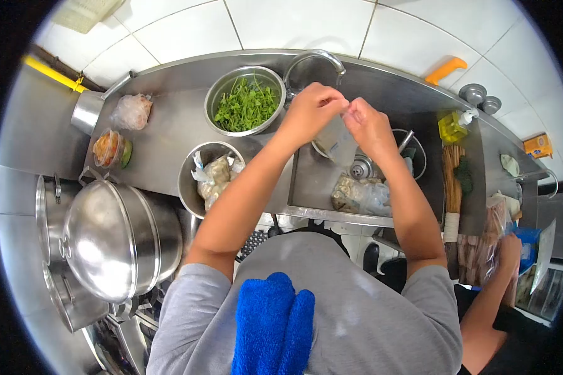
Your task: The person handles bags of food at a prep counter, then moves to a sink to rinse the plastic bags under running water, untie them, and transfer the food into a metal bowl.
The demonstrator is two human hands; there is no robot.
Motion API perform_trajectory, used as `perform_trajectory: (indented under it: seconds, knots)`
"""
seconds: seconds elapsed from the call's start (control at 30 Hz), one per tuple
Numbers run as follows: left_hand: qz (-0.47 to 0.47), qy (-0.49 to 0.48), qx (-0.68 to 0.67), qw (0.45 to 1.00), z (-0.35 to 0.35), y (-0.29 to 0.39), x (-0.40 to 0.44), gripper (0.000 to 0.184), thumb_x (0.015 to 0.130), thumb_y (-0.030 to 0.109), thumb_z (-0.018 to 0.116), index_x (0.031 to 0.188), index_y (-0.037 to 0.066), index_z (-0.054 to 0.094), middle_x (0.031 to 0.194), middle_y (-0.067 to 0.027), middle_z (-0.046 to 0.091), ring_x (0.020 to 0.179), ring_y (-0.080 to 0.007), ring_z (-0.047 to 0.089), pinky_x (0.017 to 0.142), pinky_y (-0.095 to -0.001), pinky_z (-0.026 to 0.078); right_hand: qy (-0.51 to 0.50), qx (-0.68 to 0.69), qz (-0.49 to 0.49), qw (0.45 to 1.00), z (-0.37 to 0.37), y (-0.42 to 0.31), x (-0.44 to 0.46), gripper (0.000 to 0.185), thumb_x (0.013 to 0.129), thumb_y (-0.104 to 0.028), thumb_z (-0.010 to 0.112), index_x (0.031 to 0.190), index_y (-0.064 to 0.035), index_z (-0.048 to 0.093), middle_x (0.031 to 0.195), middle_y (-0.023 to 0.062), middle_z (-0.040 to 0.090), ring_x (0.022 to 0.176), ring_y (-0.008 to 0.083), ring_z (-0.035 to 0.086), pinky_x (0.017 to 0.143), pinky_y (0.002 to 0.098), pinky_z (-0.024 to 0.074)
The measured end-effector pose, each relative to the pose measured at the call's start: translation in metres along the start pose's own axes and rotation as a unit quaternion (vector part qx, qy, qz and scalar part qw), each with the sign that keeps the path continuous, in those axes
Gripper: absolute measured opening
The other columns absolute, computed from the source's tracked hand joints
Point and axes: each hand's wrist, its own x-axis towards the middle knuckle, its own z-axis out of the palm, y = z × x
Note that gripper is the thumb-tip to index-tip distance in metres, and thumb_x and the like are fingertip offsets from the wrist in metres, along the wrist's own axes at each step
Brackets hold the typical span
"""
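Note:
Over the sink (306, 187), my left hand (313, 112) and my right hand (370, 128) meet with fingertips pinched together. Both are closed on the top of a clear plastic bag (339, 145), which hangs below them; its contents are hard to make out. Lower in the basin, beside the drain (361, 167), lies another plastic bag (360, 195) with pale brownish pieces inside. Left of the sink, a steel bowl (186, 181) holds more bagged pale food (216, 175). A steel basin (280, 94) of leafy greens (246, 105) stands behind it, near the faucet (316, 55).
Large lidded steel pots (106, 244) stand at left. Bagged food (131, 111) and a clear tub (111, 149) sit on the left counter. At right are a soap bottle (453, 127), a stick brush (451, 187) and another person's arm (495, 300) handling a plastic-wrapped pack (480, 247).

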Motion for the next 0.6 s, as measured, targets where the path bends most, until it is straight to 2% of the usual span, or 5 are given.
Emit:
perform_trajectory:
  seconds: [0.23,0.37,0.43,0.5,0.6]
  knots:
    - [0.037,0.01,0.06,0.997,0.047,-0.042,-0.082,0.137,0.045,0.055,0.081,0.143,0.0,0.003,0.149,-0.0222,0.009,0.138,-0.0335,0.011,0.108,-0.0541,0.01,0.044,0.122,0.014,0.991,0.001,-0.034,-0.012,0.016,0.082,-0.018,0.059,0.084,-0.0017,0.057,0.066,0.0144,0.059,0.056,0.0236,0.056,0.056,0.0318,0.0447]
    - [0.054,0.021,0.104,0.993,0.07,-0.047,-0.085,0.138,0.043,0.062,0.078,0.143,0.001,0.006,0.147,-0.0215,0.014,0.137,-0.0357,0.014,0.108,-0.0552,0.007,0.009,0.12,-0.006,0.993,0.015,-0.06,-0.015,0.011,0.086,-0.012,0.055,0.081,-0.002,0.055,0.062,0.0001,0.056,0.051,0.0033,0.047,0.045,0.0221,0.0369]
    - [0.063,0.071,0.087,0.992,0.071,-0.053,-0.078,0.127,0.048,0.061,0.077,0.141,0.004,0.014,0.143,-0.0195,0.023,0.135,-0.0361,0.02,0.108,-0.0535,0.008,0.009,0.119,-0.03,0.992,0.02,-0.075,-0.017,0.01,0.085,-0.011,0.055,0.082,-0.002,0.055,0.058,0.0024,0.055,0.048,0.0056,0.049,0.044,0.0242,0.0382]
    - [0.031,0.052,-0.01,0.998,0.071,-0.058,-0.077,0.119,0.053,0.057,0.077,0.14,0.005,0.017,0.14,-0.0179,0.027,0.133,-0.0349,0.022,0.108,-0.0526,0.01,-0.02,0.088,-0.015,0.996,0.021,-0.086,-0.019,0.015,0.079,-0.018,0.059,0.083,-0.0042,0.057,0.073,0.0177,0.062,0.07,0.0359,0.062,0.062,0.0406,0.0478]
    - [-0.061,-0.009,-0.128,0.99,0.058,-0.052,-0.076,0.109,0.06,0.053,0.076,0.14,0.007,0.018,0.14,-0.0154,0.028,0.134,-0.031,0.023,0.109,-0.0499,0.013,-0.054,0.095,-0.058,0.992,0.021,-0.096,-0.022,0.013,0.081,-0.016,0.059,0.082,-0.0032,0.055,0.065,0.0121,0.059,0.06,0.0236,0.057,0.055,0.0346,0.045]
